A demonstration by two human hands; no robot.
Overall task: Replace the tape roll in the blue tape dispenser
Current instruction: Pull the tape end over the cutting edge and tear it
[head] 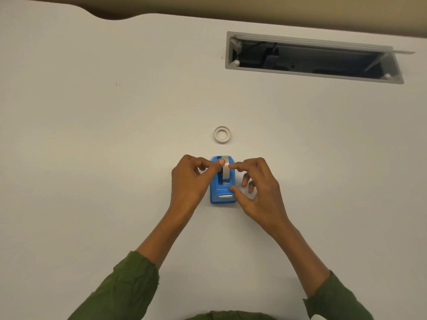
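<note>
Two green sleeves (129, 289) enter from the bottom edge, with bare forearms reaching forward over a smooth, pale table (92, 158). Between the hands sits one blue tape dispenser (222, 189), a glossy plastic block with a metal cutter strip at its near end and a tape roll (226, 168) seated in its slot. The left hand (191, 181) pinches the roll's left side; the right hand (258, 188) touches it with a fingertip, its other fingers loosely curled. One empty white ring-shaped core (222, 134) lies just beyond. One rectangular cable hatch (314, 57) stands open far right.
</note>
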